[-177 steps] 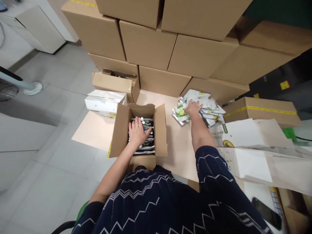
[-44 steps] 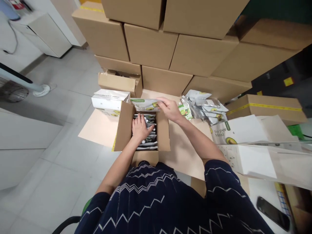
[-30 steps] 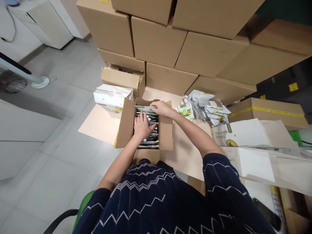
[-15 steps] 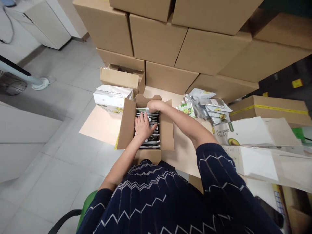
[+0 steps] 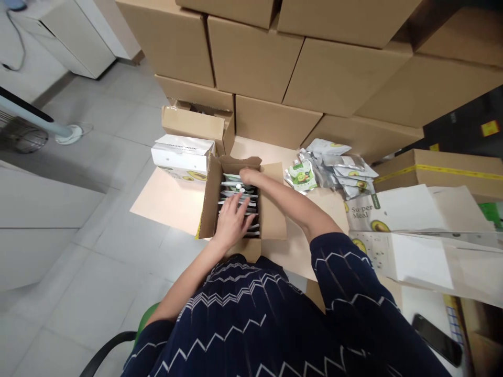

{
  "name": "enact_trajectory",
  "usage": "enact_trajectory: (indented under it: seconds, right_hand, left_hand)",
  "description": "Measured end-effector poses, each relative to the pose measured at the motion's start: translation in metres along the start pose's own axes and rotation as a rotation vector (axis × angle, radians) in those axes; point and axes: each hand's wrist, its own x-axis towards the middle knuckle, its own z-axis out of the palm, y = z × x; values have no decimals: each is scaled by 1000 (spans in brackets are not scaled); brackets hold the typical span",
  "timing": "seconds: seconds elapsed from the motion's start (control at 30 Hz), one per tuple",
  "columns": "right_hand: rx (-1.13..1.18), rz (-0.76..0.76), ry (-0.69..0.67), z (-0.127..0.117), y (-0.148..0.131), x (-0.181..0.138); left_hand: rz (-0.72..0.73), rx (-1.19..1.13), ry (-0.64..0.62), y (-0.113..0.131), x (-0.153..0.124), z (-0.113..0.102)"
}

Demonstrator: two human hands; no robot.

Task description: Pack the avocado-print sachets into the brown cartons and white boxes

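Observation:
An open cardboard box (image 5: 272, 215) stands on the table in front of me, packed with a row of silver spouted pouches (image 5: 240, 191). My left hand (image 5: 233, 222) lies on the near pouches with its fingers spread. At the far end of the row my right hand (image 5: 250, 175) has its fingers curled down on the last pouch. A loose pile of silver pouches with green avocado labels (image 5: 330, 169) lies on the table to the right of the box.
A white carton (image 5: 181, 155) and a small open cardboard box (image 5: 196, 123) sit left of the box. Stacked cardboard cartons (image 5: 314, 78) wall the back. Flat white Super Meal cartons (image 5: 404, 214) lie at right; a phone (image 5: 436, 340) lies near the bottom right.
My right hand carried a pouch from the pile to the box and pushed it in at the far end of the row. My left hand slid a little nearer along the pouches.

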Motion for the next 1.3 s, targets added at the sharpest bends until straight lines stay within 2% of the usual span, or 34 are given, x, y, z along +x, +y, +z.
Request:
enact_trajectory:
  seconds: [0.1,0.17,0.23,0.33,0.4,0.5,0.6,0.7,0.8,0.9,1.0,1.17,1.3]
  right_hand:
    - [12,-20,20,-7,3,-15]
    - [61,-107,125,-14,9,-34]
    - [128,-139,296,-19,18,-57]
    - [171,2,556,-19,35,-82]
    - [180,91,662,-13,48,-86]
    - [331,131,624,1,74,-74]
    - [546,81,566,18,101,-60]
    - [703,76,645,45,120,-63]
    - [941,172,762,82,133,-83]
    - [1212,255,846,120,143,-107]
    - [1419,315,933,147,153,-122]
    - [1506,398,1062,157,173,-125]
    - [1450,444,1086,146,189,-118]
  left_hand:
    - [107,-81,82,-4,-34,-1]
    - [131,-85,142,-11,-57,0]
    - [127,-85,218,-18,-78,1]
    - [30,-92,307,-28,-102,0]
    - [-99,-68,301,-32,-112,0]
    - [-258,11,210,-35,-118,2]
    - [-319,20,148,-36,-117,6]
    - [-342,-96,143,-36,-109,9]
    - [-348,-164,152,-40,-89,10]
    - [-348,-175,106,-48,-55,9]
    - [-289,-270,47,-55,-13,10]
    - [-208,-481,22,-60,41,21]
    - [-150,-484,-25,-61,52,27]
